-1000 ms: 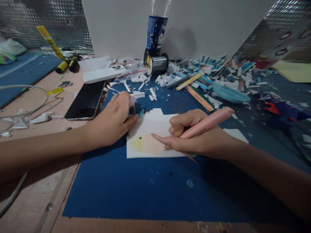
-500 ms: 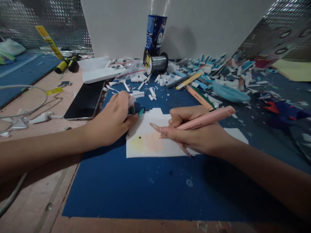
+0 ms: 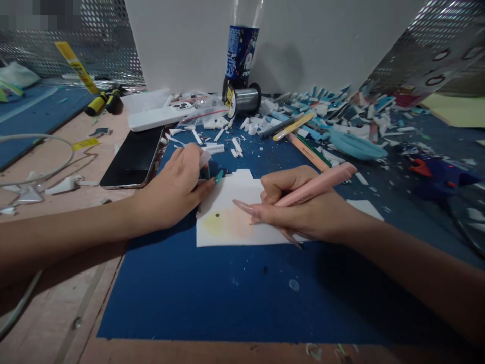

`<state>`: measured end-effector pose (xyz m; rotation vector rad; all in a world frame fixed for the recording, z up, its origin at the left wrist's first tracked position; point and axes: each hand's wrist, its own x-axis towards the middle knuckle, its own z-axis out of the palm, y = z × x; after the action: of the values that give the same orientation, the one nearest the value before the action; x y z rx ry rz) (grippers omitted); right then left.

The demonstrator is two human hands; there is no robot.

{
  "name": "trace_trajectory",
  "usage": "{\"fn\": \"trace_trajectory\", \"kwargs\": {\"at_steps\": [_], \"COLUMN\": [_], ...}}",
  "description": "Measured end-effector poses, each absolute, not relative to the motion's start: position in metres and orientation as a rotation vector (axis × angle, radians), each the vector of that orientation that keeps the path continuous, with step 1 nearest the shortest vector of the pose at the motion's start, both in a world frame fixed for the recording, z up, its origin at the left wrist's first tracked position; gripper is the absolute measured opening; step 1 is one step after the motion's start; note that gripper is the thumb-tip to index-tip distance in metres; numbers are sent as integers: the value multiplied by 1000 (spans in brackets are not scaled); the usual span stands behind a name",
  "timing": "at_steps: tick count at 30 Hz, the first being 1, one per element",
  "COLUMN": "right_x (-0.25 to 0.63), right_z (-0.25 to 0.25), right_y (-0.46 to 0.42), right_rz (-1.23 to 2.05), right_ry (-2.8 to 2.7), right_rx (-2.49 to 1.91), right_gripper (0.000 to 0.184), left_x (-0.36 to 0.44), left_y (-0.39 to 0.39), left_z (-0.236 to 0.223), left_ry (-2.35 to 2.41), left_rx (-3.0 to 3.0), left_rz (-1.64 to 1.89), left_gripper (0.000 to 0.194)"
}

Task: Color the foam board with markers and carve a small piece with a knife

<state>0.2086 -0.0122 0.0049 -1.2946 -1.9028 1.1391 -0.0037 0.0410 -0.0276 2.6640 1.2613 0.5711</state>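
Observation:
A white cut-out card piece (image 3: 223, 194) with a tab on its far edge lies flat on the blue mat (image 3: 197, 293). Pale yellow and peach colouring and a black dot mark its near left part. My right hand (image 3: 303, 205) grips a peach marker (image 3: 318, 186), its tip down at the card beside the peach strokes. At the card's left edge my left hand (image 3: 182, 184) is closed, with the teal-nailed thumb pressing the edge; its other fingertips are partly hidden. The right part of the card lies under my right hand.
Foam scraps (image 3: 326, 106) pile up at the back, with a wire spool (image 3: 246, 101) and a cola bottle (image 3: 242, 53). Pens (image 3: 293, 126) lie before them. A phone (image 3: 132, 157) rests at left, a blue glue gun (image 3: 439, 177) at right.
My right hand and the marker have shifted slightly left and downward over the peach strokes. The left hand and the card stay in place.

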Motion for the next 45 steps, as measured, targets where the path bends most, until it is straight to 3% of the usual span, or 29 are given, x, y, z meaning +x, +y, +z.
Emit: {"fn": "trace_trajectory", "kwargs": {"at_steps": [29,45], "right_x": [210,208], "right_z": [8,4], "right_y": [-16,-11], "right_rz": [990,1103], "right_ry": [-1821,-1749], "right_rx": [-1278,-1284], "right_gripper": [49,48], "left_x": [-6,-7], "left_y": [39,40], "left_z": [-27,-26], "left_ry": [1263,1377], "left_rx": [2704,2716], "left_rz": [566,565], "left_gripper": [11,9]}}
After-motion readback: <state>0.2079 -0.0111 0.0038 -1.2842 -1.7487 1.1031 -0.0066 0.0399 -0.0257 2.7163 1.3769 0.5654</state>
